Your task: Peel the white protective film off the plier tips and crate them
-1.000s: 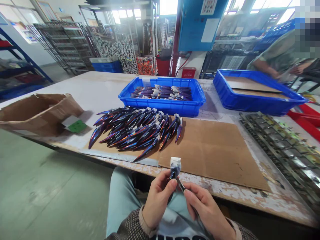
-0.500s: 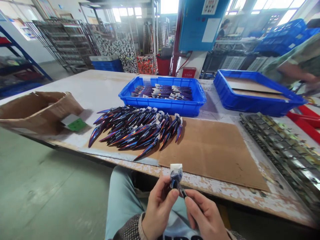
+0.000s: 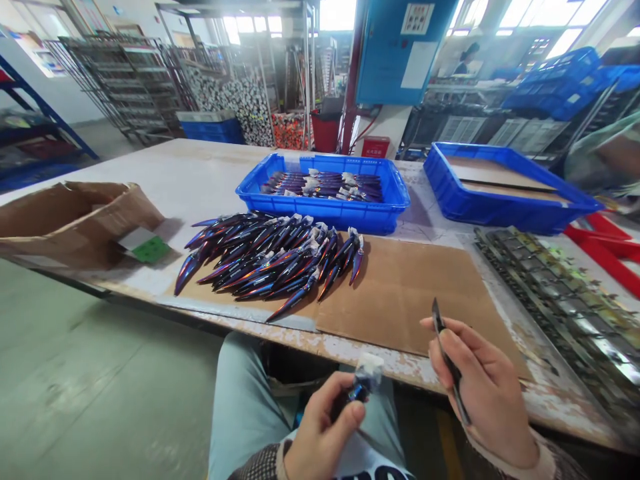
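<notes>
Left hand (image 3: 325, 427) curls round a glossy dark blue piece (image 3: 357, 393), thumb against its near side; the piece sits over the lap, just short of the desk (image 3: 200, 159) edge, its pale wrapped end (image 3: 370, 370) pointing up and away. Gripped below the wrap, presumably so that end stays exposed; most of the body is hidden by the fingers. Right hand (image 3: 487, 390) pinches a slender knife-like tool (image 3: 454, 370) pen-fashion, tip up, apart from the piece and over the near edge of a cardboard sheet (image 3: 405, 287). That grip probably gives fine control of the tip. Similar curved pieces lie in an overlapping pile (image 3: 280, 263), largely on cardboard, which likely spares their shiny finish; most wrapped ends face right or away. Behind the pile, a blue tray (image 3: 320, 213) holds more in rows; the pile lies between it and the near edge. Left: open carton (image 3: 70, 233), a green-and-white item (image 3: 150, 250) against it. Right: long metal fixtures (image 3: 560, 293) flank the sheet, with a second blue tray (image 3: 500, 210) beyond and red frames (image 3: 607, 250) outboard. Nothing visible stands between the two hands.
</notes>
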Demonstrator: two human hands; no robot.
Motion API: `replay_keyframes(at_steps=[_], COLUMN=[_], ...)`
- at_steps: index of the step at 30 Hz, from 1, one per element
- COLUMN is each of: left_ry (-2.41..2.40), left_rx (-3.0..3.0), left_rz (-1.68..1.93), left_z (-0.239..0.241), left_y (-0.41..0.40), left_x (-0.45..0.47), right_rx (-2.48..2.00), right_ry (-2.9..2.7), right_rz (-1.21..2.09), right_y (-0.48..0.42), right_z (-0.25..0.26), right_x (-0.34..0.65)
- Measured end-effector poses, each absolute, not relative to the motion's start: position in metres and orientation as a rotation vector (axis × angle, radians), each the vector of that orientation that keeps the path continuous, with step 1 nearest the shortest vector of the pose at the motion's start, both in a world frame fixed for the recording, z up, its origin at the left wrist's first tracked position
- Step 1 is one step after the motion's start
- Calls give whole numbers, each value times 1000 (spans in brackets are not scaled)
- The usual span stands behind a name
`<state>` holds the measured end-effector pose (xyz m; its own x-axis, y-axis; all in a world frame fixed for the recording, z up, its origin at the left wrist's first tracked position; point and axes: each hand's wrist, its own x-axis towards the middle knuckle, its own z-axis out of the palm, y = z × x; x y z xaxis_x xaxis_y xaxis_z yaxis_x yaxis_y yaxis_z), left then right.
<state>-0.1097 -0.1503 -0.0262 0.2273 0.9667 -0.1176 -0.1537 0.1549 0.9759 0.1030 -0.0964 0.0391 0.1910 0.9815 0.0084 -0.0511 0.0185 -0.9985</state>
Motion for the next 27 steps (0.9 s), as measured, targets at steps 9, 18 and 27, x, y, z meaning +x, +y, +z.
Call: replay_keyframes(at_steps=[9, 18, 27], left_ry=[1030, 1201, 1148], left_rx=[770, 997, 788], left_rz=[1142, 1175, 1070], left_z=[-12, -16, -35], left_y=[-126, -116, -115], left_x=[-102, -97, -94], right_rx=[-1330, -1278, -1282], right_ry=[-1282, -1356, -1368], right_rz=[1372, 1477, 1496], right_y=[-106, -112, -115], right_z=[5, -6, -14], right_x=[92, 87, 90])
